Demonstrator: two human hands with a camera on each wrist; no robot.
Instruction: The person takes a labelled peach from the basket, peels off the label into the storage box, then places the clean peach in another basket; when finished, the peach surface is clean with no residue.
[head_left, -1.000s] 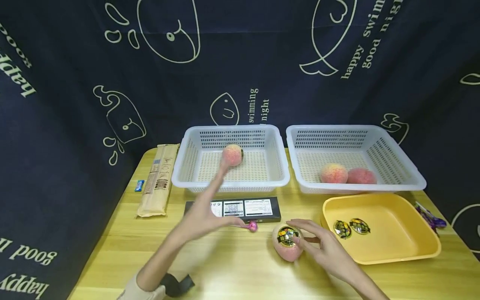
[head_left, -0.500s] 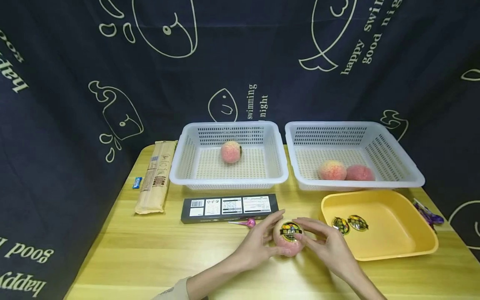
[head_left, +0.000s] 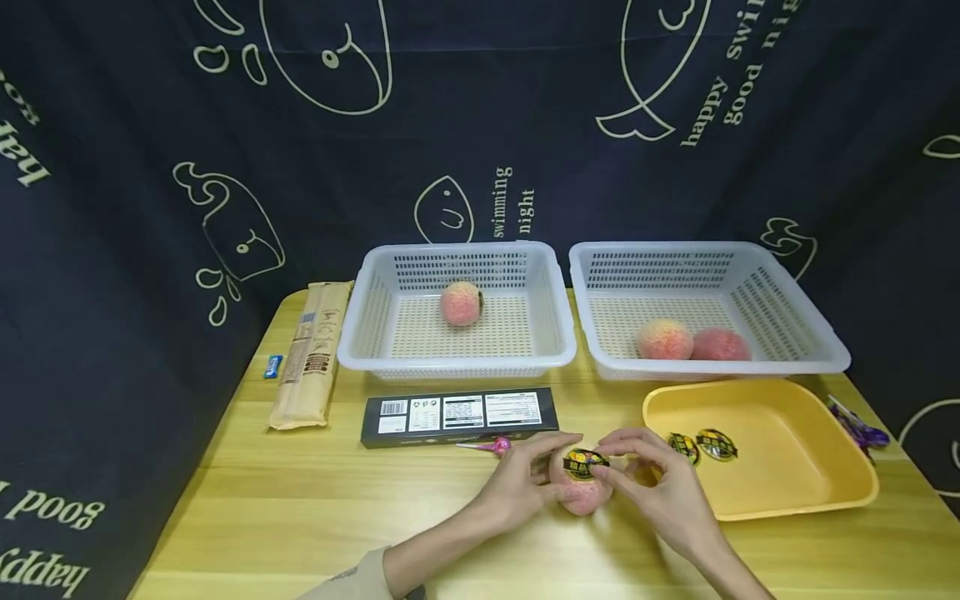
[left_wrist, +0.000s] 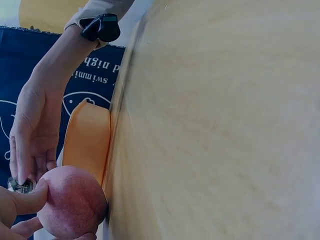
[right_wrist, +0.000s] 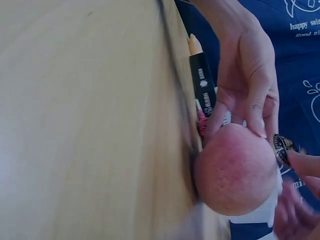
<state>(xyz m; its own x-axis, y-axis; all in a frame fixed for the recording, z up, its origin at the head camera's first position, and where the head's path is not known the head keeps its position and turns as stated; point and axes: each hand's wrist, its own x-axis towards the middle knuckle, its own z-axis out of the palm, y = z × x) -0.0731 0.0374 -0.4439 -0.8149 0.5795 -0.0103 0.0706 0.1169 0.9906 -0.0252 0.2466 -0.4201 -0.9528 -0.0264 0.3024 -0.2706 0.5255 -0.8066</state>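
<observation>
A pink peach [head_left: 583, 498] sits on the table at front centre. My left hand [head_left: 513, 492] grips it from the left, thumb at the front and fingers behind. My right hand [head_left: 666, 487] pinches the edge of a round black-and-gold sticker [head_left: 581, 465] on the peach's top. Seen from the right wrist, that sticker [right_wrist: 283, 149] stands partly raised off the fruit, under the right thumb. In the left wrist view the peach [left_wrist: 77, 205] hides part of the left fingers.
A yellow tray [head_left: 795, 492] with two loose stickers lies right. Behind stand two white baskets, one [head_left: 352, 358] with a peach, one [head_left: 832, 358] with two. A black box [head_left: 457, 417], pink lollipop [head_left: 501, 447], long paper packet [head_left: 311, 358], small blue packet [head_left: 272, 367] and purple-wrapped sweets [head_left: 858, 429] lie around.
My left hand has come down from the left basket, leaving a peach there, and taken hold of the front peach. My right fingers have drawn the sticker's right edge up.
</observation>
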